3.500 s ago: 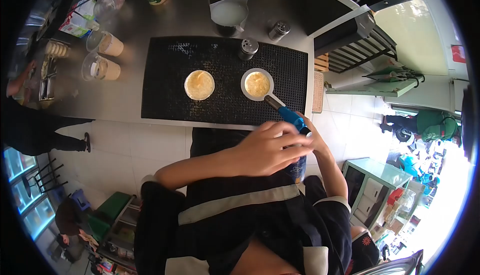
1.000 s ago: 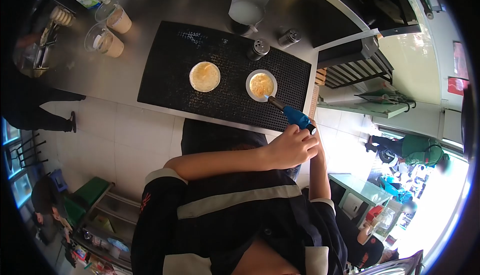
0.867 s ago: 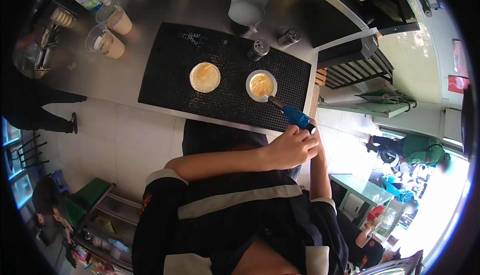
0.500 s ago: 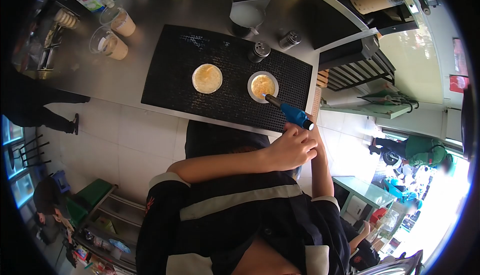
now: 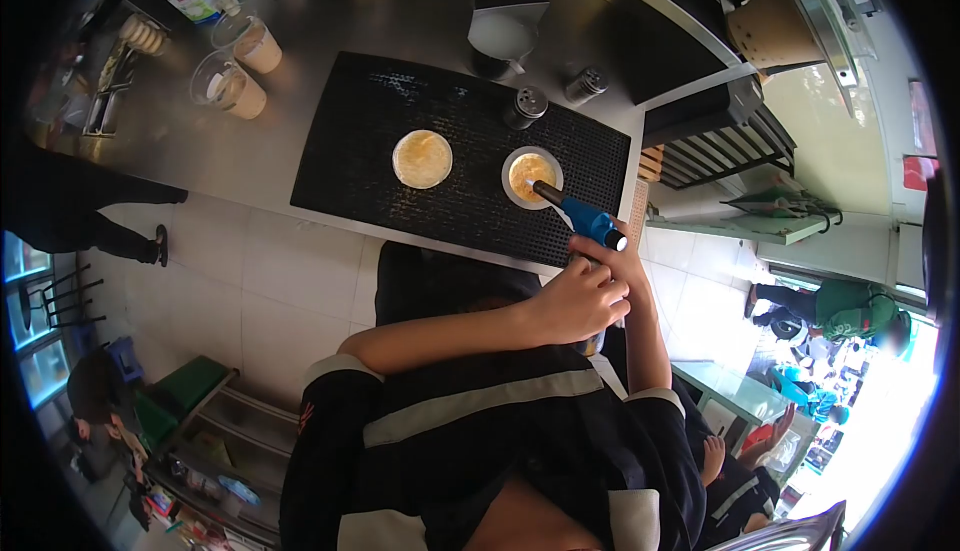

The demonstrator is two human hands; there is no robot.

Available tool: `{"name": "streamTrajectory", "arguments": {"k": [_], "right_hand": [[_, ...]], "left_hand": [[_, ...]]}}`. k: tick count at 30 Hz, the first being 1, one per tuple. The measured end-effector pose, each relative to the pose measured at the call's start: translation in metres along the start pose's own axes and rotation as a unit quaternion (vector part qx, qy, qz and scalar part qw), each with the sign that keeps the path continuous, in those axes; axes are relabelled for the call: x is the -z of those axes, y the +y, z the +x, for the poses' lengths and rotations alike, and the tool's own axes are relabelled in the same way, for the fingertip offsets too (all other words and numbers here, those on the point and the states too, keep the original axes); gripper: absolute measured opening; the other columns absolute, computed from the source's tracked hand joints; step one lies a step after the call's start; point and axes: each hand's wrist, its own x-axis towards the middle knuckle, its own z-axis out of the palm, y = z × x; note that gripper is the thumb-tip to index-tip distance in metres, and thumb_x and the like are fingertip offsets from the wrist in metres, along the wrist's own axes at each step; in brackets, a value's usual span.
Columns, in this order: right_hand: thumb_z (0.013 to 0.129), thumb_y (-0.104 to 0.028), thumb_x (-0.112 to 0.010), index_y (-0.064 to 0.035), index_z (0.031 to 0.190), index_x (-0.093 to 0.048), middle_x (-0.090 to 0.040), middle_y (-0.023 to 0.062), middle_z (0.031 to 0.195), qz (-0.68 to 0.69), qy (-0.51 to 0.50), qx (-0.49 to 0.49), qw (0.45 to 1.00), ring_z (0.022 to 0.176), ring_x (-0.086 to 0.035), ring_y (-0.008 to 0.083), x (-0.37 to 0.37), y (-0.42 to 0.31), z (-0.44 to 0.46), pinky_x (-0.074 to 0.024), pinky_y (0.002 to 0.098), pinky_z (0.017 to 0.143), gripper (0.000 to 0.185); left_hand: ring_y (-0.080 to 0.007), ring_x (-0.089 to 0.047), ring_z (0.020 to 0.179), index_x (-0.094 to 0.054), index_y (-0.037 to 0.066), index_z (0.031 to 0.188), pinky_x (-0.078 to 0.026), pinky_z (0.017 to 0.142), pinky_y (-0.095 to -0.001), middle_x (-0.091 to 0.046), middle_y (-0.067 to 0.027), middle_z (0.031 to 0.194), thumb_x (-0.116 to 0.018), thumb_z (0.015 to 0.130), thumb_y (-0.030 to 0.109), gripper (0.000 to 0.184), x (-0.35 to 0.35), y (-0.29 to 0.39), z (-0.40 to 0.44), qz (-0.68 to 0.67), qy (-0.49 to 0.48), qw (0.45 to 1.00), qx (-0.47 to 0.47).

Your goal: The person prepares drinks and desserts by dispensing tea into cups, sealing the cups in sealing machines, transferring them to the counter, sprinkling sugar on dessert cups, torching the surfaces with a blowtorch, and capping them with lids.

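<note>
A kitchen blowtorch (image 5: 590, 223) with a blue head is held in both hands, its dark nozzle aimed down at a cup with a browned, creamy top (image 5: 531, 177). A pale glow shows at the nozzle's tip over that cup. My right hand (image 5: 628, 254) is closed around the torch just below the blue head. Wrapped over the torch's lower body, my left hand (image 5: 578, 303) partly hides it and touches the right. To the left, a second cup with a paler yellow top (image 5: 422, 160) stands on the black perforated mat (image 5: 350, 166).
Two metal shakers, one (image 5: 526, 107) on the mat and another (image 5: 587, 85) beside it, stand near a metal pitcher (image 5: 502, 41). Two plastic cups of light-brown drink (image 5: 237, 94) sit on the steel counter (image 5: 270, 141). A person's legs (image 5: 120, 216) are at left; other people are at right.
The view has shifted slightly. The torch nozzle still points at the right-hand cup, whose top looks brighter near the tip. At right, a person's hands have come up.
</note>
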Motion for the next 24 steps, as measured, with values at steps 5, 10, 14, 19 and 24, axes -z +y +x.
{"name": "streamTrajectory", "arguments": {"k": [5, 10, 14, 19, 24], "right_hand": [[0.055, -0.032, -0.079, 0.0092, 0.11, -0.046, -0.056, 0.0131, 0.089, -0.037, 0.056, 0.029, 0.997, 0.082, -0.054, 0.018, -0.003, 0.012, 0.007, -0.0438, 0.0273, 0.074, 0.076], [0.055, -0.034, -0.079, 0.0102, 0.11, -0.045, -0.054, 0.0168, 0.096, -0.027, 0.024, 0.027, 0.999, 0.089, -0.053, 0.0197, -0.001, 0.009, 0.012, -0.0432, 0.0273, 0.076, 0.078], [0.057, -0.032, -0.078, 0.0088, 0.105, -0.05, -0.058, 0.0139, 0.09, -0.056, 0.086, 0.075, 0.992, 0.082, -0.056, 0.0167, -0.003, 0.016, 0.016, -0.0445, 0.0257, 0.071, 0.069], [0.06, -0.028, -0.076, 0.0051, 0.093, -0.056, -0.061, 0.0072, 0.073, 0.006, -0.02, 0.055, 0.998, 0.069, -0.057, 0.0119, 0.007, -0.007, 0.008, -0.0451, 0.0235, 0.065, 0.051], [0.062, -0.026, -0.075, 0.0019, 0.088, -0.058, -0.061, 0.0063, 0.07, 0.066, -0.035, 0.053, 0.996, 0.065, -0.057, 0.0109, 0.009, -0.002, 0.006, -0.0446, 0.0229, 0.062, 0.042]], "left_hand": [[-0.0153, -0.053, 0.077, -0.061, 0.013, 0.081, -0.039, 0.064, -0.0289, -0.056, -0.0009, 0.086, -0.06, 0.07, 0.021, 0.014, -0.002, 0.001, -0.002, 0.002, -0.009, 1.0, 0.002], [-0.0163, -0.053, 0.079, -0.061, 0.013, 0.082, -0.039, 0.063, -0.0292, -0.057, -0.0016, 0.089, -0.061, 0.07, 0.022, 0.015, -0.004, 0.002, -0.004, -0.013, -0.019, 1.0, 0.004], [-0.0169, -0.056, 0.068, -0.059, 0.013, 0.077, -0.039, 0.062, -0.0314, -0.059, -0.0023, 0.073, -0.06, 0.07, 0.024, 0.013, -0.001, 0.001, -0.005, -0.034, -0.057, 0.997, 0.026], [-0.0205, -0.059, 0.057, -0.058, 0.012, 0.072, -0.041, 0.063, -0.0357, -0.058, -0.0046, 0.058, -0.058, 0.073, 0.027, 0.015, -0.001, -0.002, -0.009, -0.066, -0.242, 0.963, 0.093], [-0.0262, -0.062, 0.064, -0.061, 0.008, 0.078, -0.044, 0.062, -0.0417, -0.06, -0.0104, 0.065, -0.059, 0.073, 0.034, 0.027, -0.008, -0.012, -0.018, -0.091, -0.356, 0.92, 0.137]]}}
